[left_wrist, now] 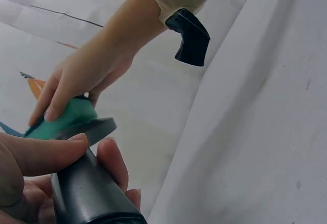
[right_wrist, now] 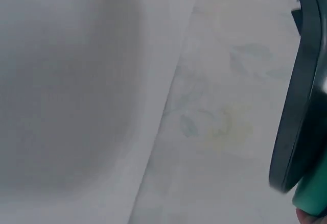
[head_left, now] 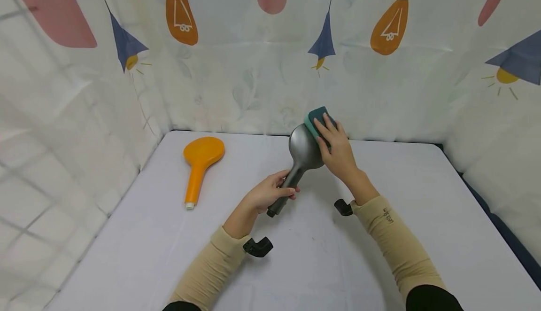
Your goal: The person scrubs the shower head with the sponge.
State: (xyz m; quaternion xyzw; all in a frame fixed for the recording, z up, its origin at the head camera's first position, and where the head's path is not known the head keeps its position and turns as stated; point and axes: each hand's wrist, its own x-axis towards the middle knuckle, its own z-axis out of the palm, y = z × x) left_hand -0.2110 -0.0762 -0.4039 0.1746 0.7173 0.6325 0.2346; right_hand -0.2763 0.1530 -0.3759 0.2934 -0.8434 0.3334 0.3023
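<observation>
Dark grey and silver, a handheld shower head (head_left: pixel 302 147) is tilted above the white table, its round head up and away. My left hand (head_left: pixel 267 191) grips its handle (left_wrist: pixel 94 191), with the thumb lying across the top in the left wrist view. My right hand (head_left: pixel 339 153) holds a sponge (head_left: pixel 316 117), green with a dark blue side, against the right edge of the round head. The right wrist view has the head's dark rim and the green sponge (right_wrist: pixel 312 191) at its right edge. An orange shower head (head_left: pixel 203 156) with a white handle end lies to the left.
The white cloth-covered table (head_left: pixel 139 254) runs back to a pale curtain (head_left: pixel 253 85) printed with lamps and bulbs. Another curtain wall (head_left: pixel 55 160) stands along the left side. A small black mount (head_left: pixel 258 247) juts from the left sleeve, another (head_left: pixel 343 207) from the right.
</observation>
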